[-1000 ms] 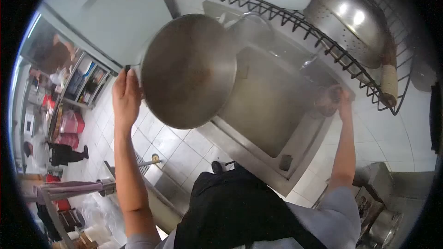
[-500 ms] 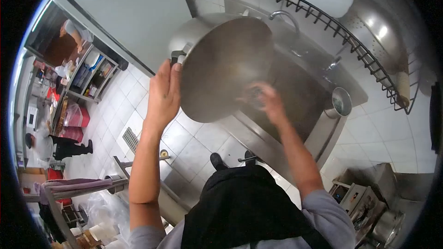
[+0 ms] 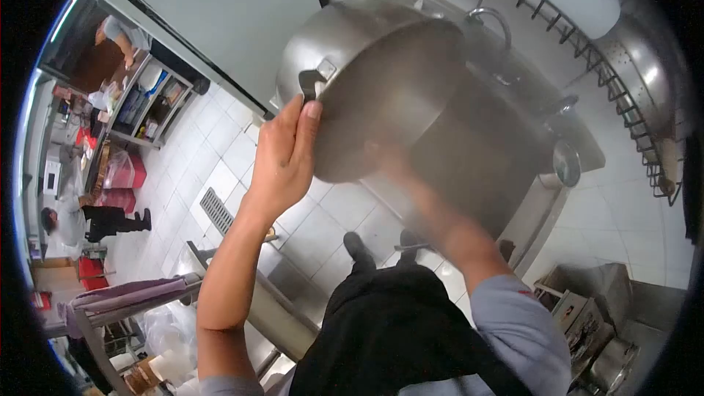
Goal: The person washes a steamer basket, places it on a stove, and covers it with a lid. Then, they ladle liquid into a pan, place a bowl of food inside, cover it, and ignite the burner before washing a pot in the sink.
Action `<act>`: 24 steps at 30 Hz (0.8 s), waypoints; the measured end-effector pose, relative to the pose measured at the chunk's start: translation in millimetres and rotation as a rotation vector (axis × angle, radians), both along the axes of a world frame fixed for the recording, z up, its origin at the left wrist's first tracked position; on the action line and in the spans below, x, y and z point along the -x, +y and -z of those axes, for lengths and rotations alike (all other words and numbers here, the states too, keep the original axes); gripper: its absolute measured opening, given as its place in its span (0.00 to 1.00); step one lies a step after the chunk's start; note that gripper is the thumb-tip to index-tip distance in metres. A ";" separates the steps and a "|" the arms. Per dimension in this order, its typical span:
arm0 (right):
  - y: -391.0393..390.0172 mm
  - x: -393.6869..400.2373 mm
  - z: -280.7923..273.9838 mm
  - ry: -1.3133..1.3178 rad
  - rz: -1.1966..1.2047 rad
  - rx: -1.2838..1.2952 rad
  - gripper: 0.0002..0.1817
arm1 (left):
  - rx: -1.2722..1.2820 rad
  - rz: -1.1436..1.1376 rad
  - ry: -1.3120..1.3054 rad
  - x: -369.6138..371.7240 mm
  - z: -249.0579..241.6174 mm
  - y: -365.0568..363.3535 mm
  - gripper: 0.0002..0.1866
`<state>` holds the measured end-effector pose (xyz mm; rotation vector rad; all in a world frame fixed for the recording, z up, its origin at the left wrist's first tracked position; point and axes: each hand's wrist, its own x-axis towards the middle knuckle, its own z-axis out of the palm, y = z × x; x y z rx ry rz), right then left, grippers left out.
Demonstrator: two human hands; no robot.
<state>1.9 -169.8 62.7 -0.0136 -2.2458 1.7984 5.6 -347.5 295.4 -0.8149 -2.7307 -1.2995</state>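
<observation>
A large round metal pan (image 3: pixel 345 29) is tilted over the near left side of the steel sink (image 3: pixel 477 161), its hollow side turned toward the sink. My left hand (image 3: pixel 286 154) is closed on the pan's side handle (image 3: pixel 312 82). Against the pan's inner surface, low down, is my right hand (image 3: pixel 385 158), smeared by motion; its fingers and anything in them cannot be made out. Behind the sink stands a curved faucet (image 3: pixel 499 26), and a small metal cup (image 3: pixel 565 163) is at the sink's right edge.
A wire rack (image 3: pixel 587 51) with a metal colander (image 3: pixel 638 66) hangs upper right. Pots and metal boxes (image 3: pixel 579 315) stand lower right. A cloth-draped rail (image 3: pixel 132 293) is lower left. Two people (image 3: pixel 70 220) (image 3: pixel 121 37) are far off at left, beyond a floor drain (image 3: pixel 216 209).
The pan now shows more of its outer side. My right hand has moved left and farther in against the pan. The whole view has shifted a little.
</observation>
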 end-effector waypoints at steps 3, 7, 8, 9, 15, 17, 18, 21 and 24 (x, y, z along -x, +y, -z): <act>-15.4 -8.7 12.7 -0.008 0.075 -0.104 0.26 | -0.129 -0.037 -0.015 2.2 1.0 9.0 0.23; -90.7 -10.3 12.3 -0.024 -0.070 0.168 0.24 | 0.003 -0.005 -0.019 0.7 -5.8 19.7 0.24; -97.3 -11.5 8.8 -0.025 -0.113 0.236 0.24 | 0.005 0.010 0.000 0.9 -10.8 22.5 0.24; -96.3 -12.3 7.7 -0.026 -0.147 0.273 0.24 | 0.008 0.024 0.019 1.5 -13.1 23.8 0.24; 0.0 -6.9 12.9 -0.012 -0.038 -0.020 0.22 | -0.053 -0.036 -0.039 7.3 -12.9 14.8 0.24; -10.9 -9.6 7.2 0.004 0.051 -0.065 0.22 | -0.056 -0.042 -0.055 5.3 -6.5 14.6 0.25; -27.4 -9.4 3.2 0.019 0.075 -0.040 0.21 | -0.064 -0.031 -0.010 7.9 -1.7 12.6 0.25; -88.7 -3.3 -34.9 0.050 0.114 0.154 0.21 | -0.047 -0.033 0.023 8.2 -4.0 10.4 0.25; -91.4 8.1 -113.1 -0.230 0.092 0.217 0.20 | -0.073 -0.014 -0.023 10.1 0.9 11.4 0.25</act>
